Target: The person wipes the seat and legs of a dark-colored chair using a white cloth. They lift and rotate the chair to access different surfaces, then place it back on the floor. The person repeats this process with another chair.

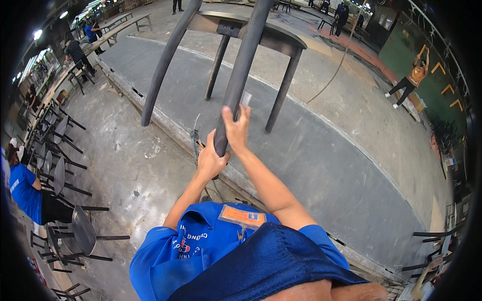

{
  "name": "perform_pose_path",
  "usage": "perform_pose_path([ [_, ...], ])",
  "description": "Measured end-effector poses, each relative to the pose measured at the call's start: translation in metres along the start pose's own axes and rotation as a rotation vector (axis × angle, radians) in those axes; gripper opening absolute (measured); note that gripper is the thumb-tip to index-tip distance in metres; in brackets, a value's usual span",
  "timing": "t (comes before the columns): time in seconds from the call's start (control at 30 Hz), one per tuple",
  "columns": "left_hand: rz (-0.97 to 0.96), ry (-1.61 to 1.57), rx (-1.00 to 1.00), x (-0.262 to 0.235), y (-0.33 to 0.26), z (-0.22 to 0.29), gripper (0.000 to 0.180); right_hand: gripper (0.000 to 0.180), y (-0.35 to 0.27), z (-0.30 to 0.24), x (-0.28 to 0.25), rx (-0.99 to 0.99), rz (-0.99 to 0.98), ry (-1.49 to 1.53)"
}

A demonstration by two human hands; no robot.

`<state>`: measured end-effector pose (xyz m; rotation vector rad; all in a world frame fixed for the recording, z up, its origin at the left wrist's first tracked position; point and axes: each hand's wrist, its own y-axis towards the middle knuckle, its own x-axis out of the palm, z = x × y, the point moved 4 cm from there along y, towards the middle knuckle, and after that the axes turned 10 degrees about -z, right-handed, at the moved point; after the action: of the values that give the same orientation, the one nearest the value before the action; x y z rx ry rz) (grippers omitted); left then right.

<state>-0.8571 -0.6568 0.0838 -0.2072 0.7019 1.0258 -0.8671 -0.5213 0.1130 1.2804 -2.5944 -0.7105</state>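
**Two hands on a chair leg**

Big grey workshop floor spreads all around, with a raised grey platform [281, 150] in front of the person. On that platform stands a dark metal chair frame with long round legs [236, 30]. One of its legs [241, 75] slants down toward the person.

Both hands are on that leg. The left hand [211, 161] sits lower, near the leg's bottom end, with its fingers clenched around it. The right hand [236, 131] sits just above, its fingers [244, 114] wrapped on the leg and reaching up. A small pale scrap [246, 98], maybe sanding paper, pokes out just past those fingertips; what it is cannot be told for sure.

To do this well, I think the lower hand should hold the leg firm so the frame does not wobble. The upper hand can then slide along the leg evenly.

Off to the left of the fingers stand many more dark metal chair frames [65, 175] in a row, and a worker in a blue shirt [22, 190] is beside them.
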Motion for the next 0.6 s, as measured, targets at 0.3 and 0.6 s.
perform_pose_path([
  [0.3,0.433,0.207,0.14,-0.12,-0.028,-0.067,0.059,0.075,0.052,0.157,-0.132,0.43,0.255,-0.504],
  [0.6,0.496,0.218,-0.025,-0.136,-0.03,-0.125,0.043,0.019,0.109,0.229,-0.101,0.412,0.141,-0.112],
])
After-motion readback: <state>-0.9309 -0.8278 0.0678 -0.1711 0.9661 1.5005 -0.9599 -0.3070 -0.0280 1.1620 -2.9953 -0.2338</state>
